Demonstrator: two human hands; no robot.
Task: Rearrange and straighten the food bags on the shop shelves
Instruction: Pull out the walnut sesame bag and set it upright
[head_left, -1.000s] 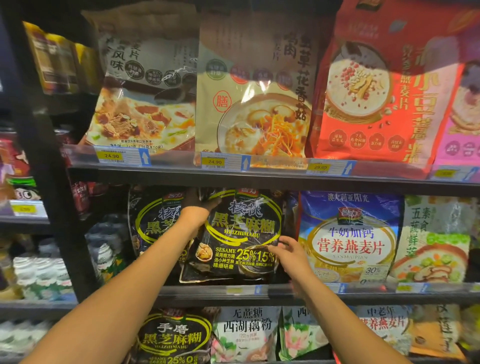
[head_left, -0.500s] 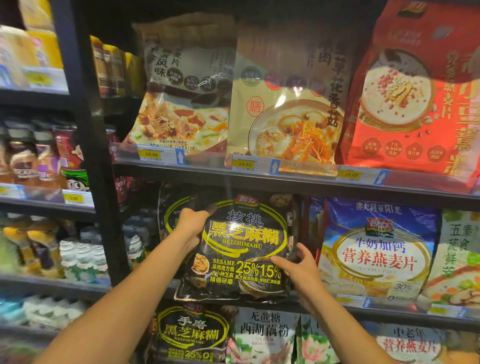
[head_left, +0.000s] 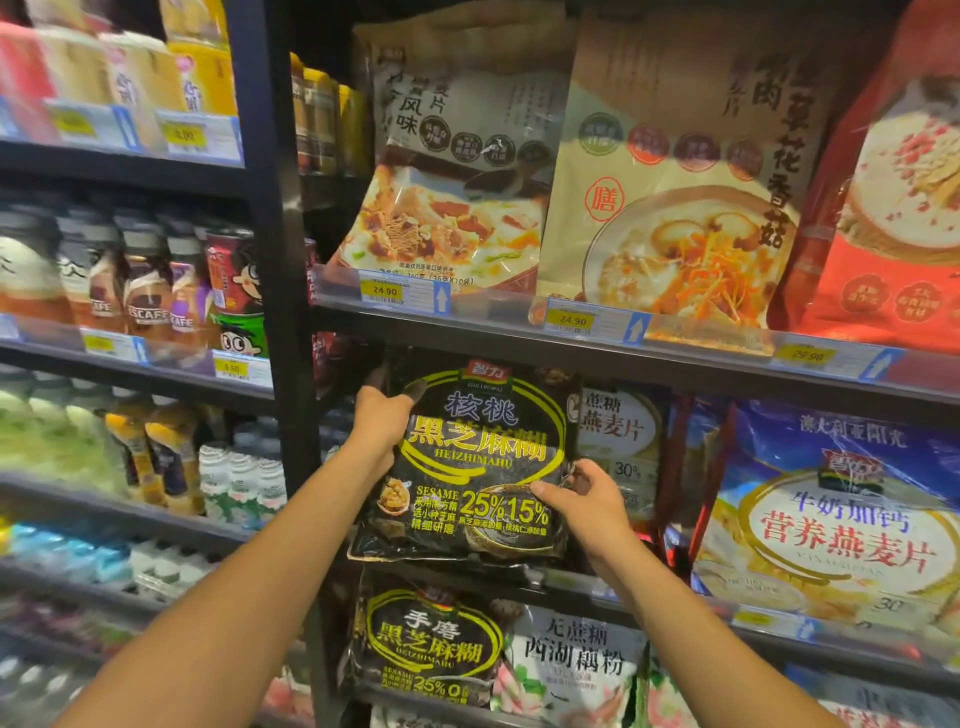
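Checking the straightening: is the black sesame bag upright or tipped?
Tipped: black sesame bag leans left, its bottom edge overhanging the shelf lip.

I see the sesame paste bag (head_left: 478, 467) on the middle shelf (head_left: 675, 587), my left hand (head_left: 382, 423) at its upper left edge, my right hand (head_left: 582, 501) at its lower right. Behind it to the right stands an oat bag (head_left: 618, 431); further right, the milk oatmeal bag (head_left: 831, 514). Above sits the mushroom porridge bag (head_left: 675, 208) (bottled drinks (head_left: 140, 286) fill the left-hand bay).
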